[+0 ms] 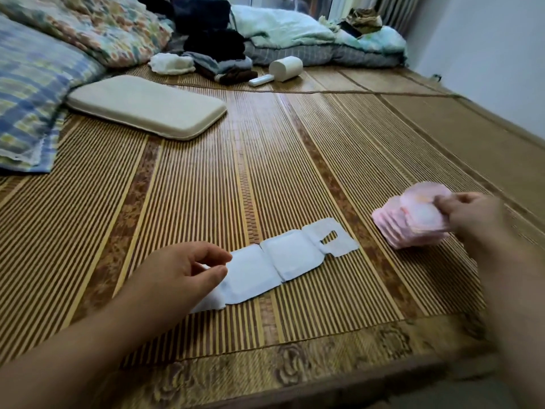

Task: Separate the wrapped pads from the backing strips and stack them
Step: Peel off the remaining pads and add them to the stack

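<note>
A pale blue-white backing strip (283, 261) lies flat on the bamboo mat (206, 187), running from lower left to upper right, with a slotted tab at its far end. My left hand (180, 276) hovers over its near end, thumb and fingers curled and slightly apart, with nothing clearly pinched. A stack of pink wrapped pads (410, 222) sits on the mat at the right. My right hand (469, 214), blurred, grips the top pink pad on that stack with fingers closed around its right edge.
A beige flat cushion (147, 106) lies at the back left beside a blue plaid quilt (32, 93). Folded clothes (218, 51), a toilet paper roll (286, 67) and a white remote (261, 80) sit at the back. The mat's flowered border (295, 364) runs along the near edge.
</note>
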`<action>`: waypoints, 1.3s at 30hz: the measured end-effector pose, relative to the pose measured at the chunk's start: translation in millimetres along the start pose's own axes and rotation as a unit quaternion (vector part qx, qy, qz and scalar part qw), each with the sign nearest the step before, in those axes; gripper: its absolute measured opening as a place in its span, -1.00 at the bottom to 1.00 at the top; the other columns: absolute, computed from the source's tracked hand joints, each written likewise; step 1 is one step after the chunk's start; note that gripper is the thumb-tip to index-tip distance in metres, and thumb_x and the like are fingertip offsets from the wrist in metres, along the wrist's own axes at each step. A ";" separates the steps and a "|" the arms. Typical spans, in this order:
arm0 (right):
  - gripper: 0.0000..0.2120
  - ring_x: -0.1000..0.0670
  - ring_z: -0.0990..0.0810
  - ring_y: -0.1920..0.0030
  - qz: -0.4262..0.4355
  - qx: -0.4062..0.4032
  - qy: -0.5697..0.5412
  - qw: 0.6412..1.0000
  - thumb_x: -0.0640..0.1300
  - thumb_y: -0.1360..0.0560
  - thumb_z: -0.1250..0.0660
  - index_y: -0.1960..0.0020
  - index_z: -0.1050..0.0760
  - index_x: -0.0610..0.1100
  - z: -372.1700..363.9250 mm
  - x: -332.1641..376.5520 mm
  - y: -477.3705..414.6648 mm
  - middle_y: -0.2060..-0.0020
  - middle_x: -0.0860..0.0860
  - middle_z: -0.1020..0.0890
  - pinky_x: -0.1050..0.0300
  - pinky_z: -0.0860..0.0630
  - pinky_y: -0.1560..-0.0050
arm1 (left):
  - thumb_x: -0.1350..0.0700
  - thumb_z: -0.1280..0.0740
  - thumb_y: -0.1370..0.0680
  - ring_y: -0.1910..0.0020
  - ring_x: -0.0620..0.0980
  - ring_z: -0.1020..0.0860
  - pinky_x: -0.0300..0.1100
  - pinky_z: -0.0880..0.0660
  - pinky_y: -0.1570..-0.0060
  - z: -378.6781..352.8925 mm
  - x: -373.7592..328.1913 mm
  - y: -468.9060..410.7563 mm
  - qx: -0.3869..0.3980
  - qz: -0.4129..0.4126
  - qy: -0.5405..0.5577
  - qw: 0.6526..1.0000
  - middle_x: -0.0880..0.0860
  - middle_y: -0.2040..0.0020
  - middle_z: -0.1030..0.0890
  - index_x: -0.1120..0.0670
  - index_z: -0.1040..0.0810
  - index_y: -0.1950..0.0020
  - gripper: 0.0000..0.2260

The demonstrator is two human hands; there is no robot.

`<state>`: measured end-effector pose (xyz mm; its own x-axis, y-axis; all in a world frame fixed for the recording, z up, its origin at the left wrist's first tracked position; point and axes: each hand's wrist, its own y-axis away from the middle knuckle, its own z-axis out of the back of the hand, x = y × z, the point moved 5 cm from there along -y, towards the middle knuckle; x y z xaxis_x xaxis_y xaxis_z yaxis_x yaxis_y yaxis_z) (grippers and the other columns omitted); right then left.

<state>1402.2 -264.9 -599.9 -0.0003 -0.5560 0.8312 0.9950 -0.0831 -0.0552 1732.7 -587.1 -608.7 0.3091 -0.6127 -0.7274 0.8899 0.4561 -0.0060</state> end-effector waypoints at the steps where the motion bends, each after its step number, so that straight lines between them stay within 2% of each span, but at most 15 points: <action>1: -0.72 -0.09 -0.55 0.30 0.000 -0.004 0.010 1.000 -0.04 -0.38 -0.45 0.00 -0.57 -0.18 -1.3 -3.1 -1.3 0.20 -0.16 -0.63 0.12 -0.44 0.32 | 0.01 -0.36 -0.46 0.16 -0.45 -0.51 -0.36 -0.43 0.34 -1.3 -0.9 0.4 0.000 -0.001 -0.001 1.000 -0.23 0.24 -0.62 -0.27 -0.56 0.15 -0.87; 5: -0.84 -0.18 -0.62 0.10 0.013 0.001 0.024 1.000 -0.06 -0.39 -0.45 0.08 -0.56 -0.10 -9.9 -4.3 -2.9 0.12 -0.21 -0.65 -0.08 -0.57 0.03 | 0.01 -0.36 -0.46 0.20 -0.44 -0.52 -0.34 -0.43 0.37 -4.9 -2.3 1.0 0.002 -0.001 -0.002 1.000 -0.20 0.25 -0.62 -0.28 -0.56 0.18 -0.86; 9: -0.69 -0.23 -0.61 0.01 0.026 -0.020 0.092 0.995 -0.03 -0.41 -0.42 -0.03 -0.59 -0.24 -14.9 -0.6 0.9 0.02 -0.25 -0.66 -0.16 -0.54 -0.07 | 0.00 -0.36 -0.46 0.21 -0.37 -0.55 -0.28 -0.50 0.35 -6.4 -2.9 1.6 0.005 -0.001 0.001 1.000 -0.16 0.24 -0.64 -0.28 -0.56 0.16 -0.86; 16: -0.66 -0.29 -0.48 -0.16 0.049 -0.073 0.214 0.973 0.02 -0.47 -0.34 -0.18 -0.52 -0.12 -16.3 19.8 22.9 -0.16 -0.22 -0.58 -0.10 -0.40 -0.09 | 0.01 -0.37 -0.44 0.15 -0.41 -0.53 -0.37 -0.43 0.34 0.8 0.2 6.0 -0.003 -0.004 -0.003 1.000 -0.28 0.24 -0.63 -0.26 -0.57 0.14 -0.87; 19: -0.69 -0.26 -0.46 -0.14 0.190 -0.124 0.207 0.952 -0.01 -0.50 -0.29 -0.18 -0.52 -0.12 -20.2 60.0 45.7 -0.15 -0.27 -0.55 -0.08 -0.37 -0.09 | -0.06 -0.37 -0.41 0.23 -0.32 -0.57 -0.34 -0.42 0.35 8.8 10.0 4.2 -0.036 0.023 -0.060 0.997 -0.27 0.25 -0.58 -0.19 -0.61 0.07 -0.88; 20: -0.73 -0.18 -0.51 -0.04 0.251 -0.107 0.174 0.946 -0.04 -0.51 -0.28 -0.15 -0.54 -0.14 -28.6 75.4 57.1 -0.09 -0.24 -0.60 0.02 -0.42 0.01 | -0.12 -0.36 -0.39 0.25 -0.27 -0.57 -0.29 -0.45 0.32 11.9 14.4 2.9 -0.053 0.037 -0.093 0.994 -0.25 0.21 -0.58 -0.15 -0.61 -0.01 -0.79; 22: -0.77 0.04 -0.54 0.19 0.313 0.004 0.123 0.942 -0.08 -0.52 -0.30 -0.11 -0.56 -0.17 -57.3 96.4 83.7 0.03 -0.16 -0.66 0.30 -0.43 0.25 | -0.26 -0.33 -0.36 0.07 -0.16 -0.56 -0.14 -0.53 0.15 13.4 25.1 0.4 -0.057 0.081 -0.167 0.981 -0.13 -0.01 -0.59 -0.11 -0.54 -0.17 -0.56; 23: -0.75 0.10 -0.55 0.22 0.305 0.078 0.136 0.939 -0.08 -0.51 -0.31 -0.13 -0.55 -0.16 -76.8 98.0 94.8 0.03 -0.13 -0.66 0.37 -0.43 0.29 | -0.34 -0.30 -0.33 -0.03 -0.06 -0.54 -0.07 -0.52 0.05 12.7 30.2 0.1 -0.045 0.112 -0.205 0.971 -0.05 -0.12 -0.56 -0.09 -0.50 -0.23 -0.45; 24: -0.70 0.08 -0.57 0.17 0.274 0.141 0.182 0.934 -0.04 -0.50 -0.34 -0.17 -0.53 -0.15 -96.4 93.8 103.6 -0.01 -0.11 -0.66 0.31 -0.50 0.23 | -0.40 -0.26 -0.29 -0.10 0.01 -0.50 -0.03 -0.49 -0.01 11.3 34.1 0.5 -0.031 0.138 -0.238 0.961 0.00 -0.17 -0.52 -0.07 -0.48 -0.24 -0.37; 26: -0.61 -0.07 -0.59 0.02 0.198 0.200 0.311 0.908 0.02 -0.44 -0.38 -0.17 -0.52 -0.18 -125.1 76.7 111.4 -0.06 -0.15 -0.64 0.04 -0.55 0.04 | -0.46 -0.23 -0.24 -0.11 0.04 -0.44 -0.03 -0.43 0.01 9.8 37.2 2.7 -0.017 0.162 -0.275 0.947 0.01 -0.13 -0.49 -0.08 -0.48 -0.16 -0.35; 28: -0.64 -0.12 -0.59 0.11 0.148 0.204 0.371 0.894 0.05 -0.40 -0.39 -0.02 -0.56 -0.22 -133.5 67.6 113.5 0.09 -0.18 -0.65 0.01 -0.55 0.12 | -0.43 -0.26 -0.25 -0.02 0.01 -0.41 -0.06 -0.41 0.08 9.9 36.5 4.3 -0.011 0.167 -0.272 0.948 -0.04 -0.01 -0.46 -0.11 -0.47 -0.02 -0.48; 31: -0.82 -0.07 -0.62 0.18 0.130 0.270 0.424 0.855 0.01 -0.43 -0.40 0.01 -0.61 -0.02 -138.8 65.2 114.1 0.20 -0.11 -0.68 0.12 -0.51 0.22 | -0.29 -0.32 -0.37 0.15 -0.07 -0.46 -0.09 -0.50 0.14 9.3 34.1 6.4 0.017 0.151 -0.248 0.957 -0.09 0.18 -0.49 -0.08 -0.50 0.23 -0.71; 33: -0.93 -0.02 -0.62 0.32 0.103 0.284 0.380 0.874 0.00 -0.42 -0.42 0.17 -0.61 0.01 -138.1 63.6 111.4 0.41 -0.06 -0.68 0.12 -0.50 0.28 | -0.19 -0.34 -0.42 0.26 -0.08 -0.50 -0.11 -0.52 0.26 9.0 33.6 6.7 0.032 0.147 -0.228 0.962 -0.07 0.27 -0.53 -0.03 -0.50 0.30 -0.74; 34: -0.86 -0.02 -0.60 0.36 0.093 0.273 0.341 0.895 -0.01 -0.40 -0.43 0.25 -0.59 -0.06 -137.3 63.6 110.1 0.46 -0.06 -0.65 0.10 -0.51 0.29 | -0.15 -0.34 -0.43 0.30 -0.08 -0.51 -0.12 -0.51 0.31 10.7 33.7 6.8 0.033 0.151 -0.209 0.966 -0.05 0.29 -0.54 -0.02 -0.50 0.29 -0.77; 39: -0.86 -0.07 -0.55 0.32 0.097 0.241 0.180 0.949 -0.08 -0.40 -0.35 0.24 -0.51 -0.16 -130.5 74.2 117.3 0.33 -0.10 -0.60 -0.03 -0.52 0.27 | -0.01 -0.38 -0.45 0.36 -0.06 -0.53 -0.19 -0.42 0.43 33.3 42.9 10.3 -0.010 0.186 -0.034 0.982 0.01 0.30 -0.58 0.02 -0.51 0.25 -0.85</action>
<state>1505.8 -423.8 -616.9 0.2389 -0.7757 0.5841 0.9101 0.3886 0.1438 1766.3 -630.2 -617.1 0.6344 -0.4420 -0.6342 0.7042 0.6688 0.2384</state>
